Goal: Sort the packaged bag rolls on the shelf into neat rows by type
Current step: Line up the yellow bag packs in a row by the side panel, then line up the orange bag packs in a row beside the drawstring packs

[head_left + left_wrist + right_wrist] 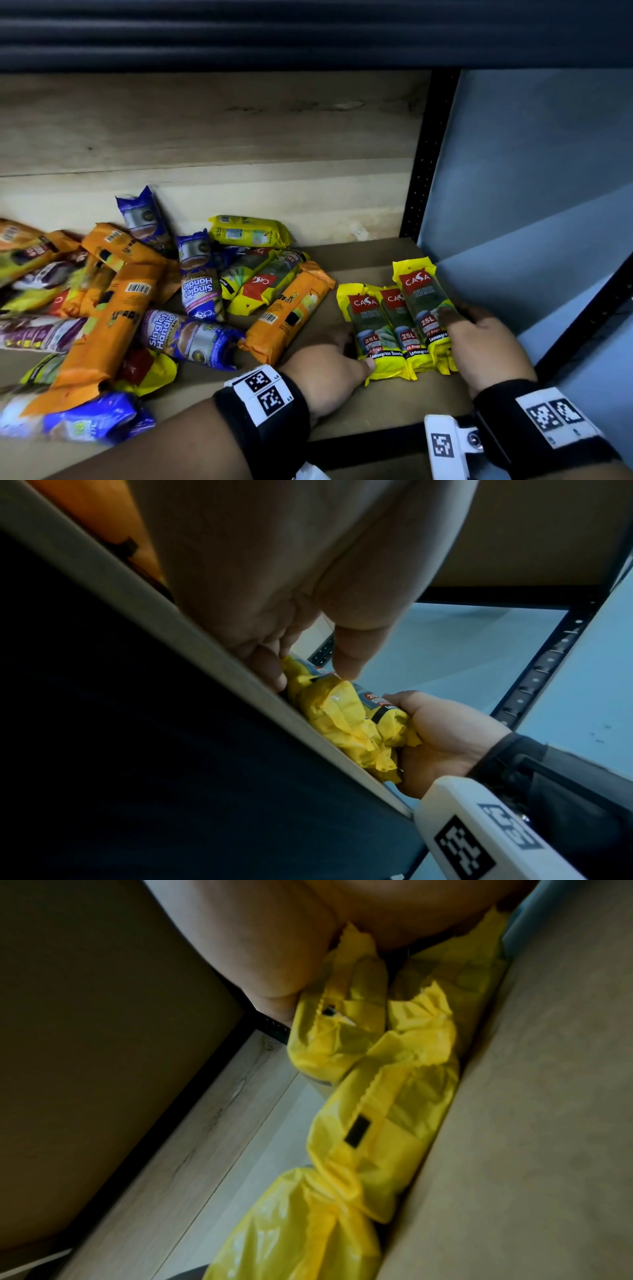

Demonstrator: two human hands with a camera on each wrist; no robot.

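Note:
Three yellow CASA 25L packs lie side by side on the right part of the brown shelf board. My left hand grips the leftmost pack, thumb on its near end and fingers curled along its left side. My right hand curls over the rightmost pack from the right. In the left wrist view the crumpled yellow pack ends sit between the left hand and the right hand. The right wrist view looks along the yellow packs from under the right hand.
A loose heap fills the left of the shelf: orange packs, blue Singlet Handle packs and more yellow packs. A black perforated post and a blue-grey wall stand at the right. A wooden panel backs the shelf.

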